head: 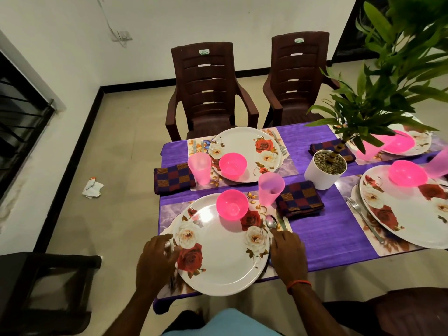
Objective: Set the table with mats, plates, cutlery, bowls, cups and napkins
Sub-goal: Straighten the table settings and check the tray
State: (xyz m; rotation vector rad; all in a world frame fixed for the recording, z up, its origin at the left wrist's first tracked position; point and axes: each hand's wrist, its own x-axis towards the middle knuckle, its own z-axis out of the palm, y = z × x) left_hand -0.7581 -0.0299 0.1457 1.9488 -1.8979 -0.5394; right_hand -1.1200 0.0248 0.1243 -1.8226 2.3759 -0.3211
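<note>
Purple table (327, 229), left hand (157, 259) covering fork (168, 244), grip unclear, right hand (286, 251) closed on spoon (271, 223), handle hidden.

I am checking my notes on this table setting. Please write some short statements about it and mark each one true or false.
1. A pink bowl stands on the nearest plate. True.
2. The plant pot is pink. False: it is white.
3. The spoon lies to the right of the nearest plate, with its handle at the right hand. True.
4. Someone sits in the far left chair. False: nobody sits in it.
5. The tablecloth is green. False: it is purple.
</note>
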